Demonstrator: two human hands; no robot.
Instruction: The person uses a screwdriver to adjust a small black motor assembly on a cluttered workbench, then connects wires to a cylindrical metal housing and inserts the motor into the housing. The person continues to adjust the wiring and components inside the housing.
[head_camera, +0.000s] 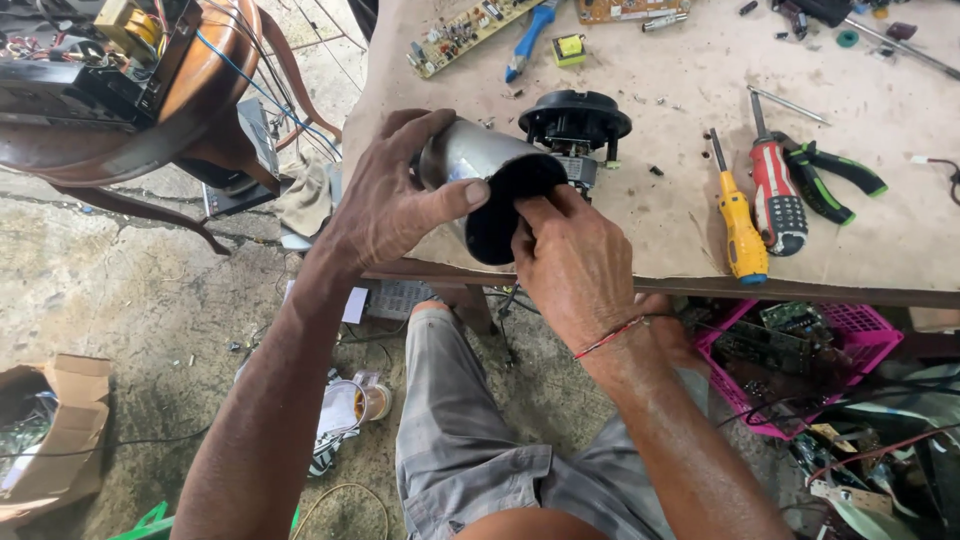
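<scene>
A: Left hand?
B: Wrapped over a shiny metal cylinder, thumb pressed flat along its near edge, other fingers curled round the far side.

A: Right hand?
B: Fingertips bunched and pinching the rim of a round black disc sitting at the cylinder's open end. Red thread around the wrist.

A: Whereabouts, all that?
B: Held just above the near edge of the workbench, over a grey-trousered knee. Directly behind, touching or nearly so, a black motor unit with a round flange on top; can't tell whether joined to the cylinder.

A: Around it?
B: To the right on the bench, a yellow screwdriver, a red-handled tester, green-and-black pliers. Farther back, a circuit board and a blue-handled tool. Below the bench, a pink crate of boards. Far left, a cardboard box on the concrete floor.
</scene>
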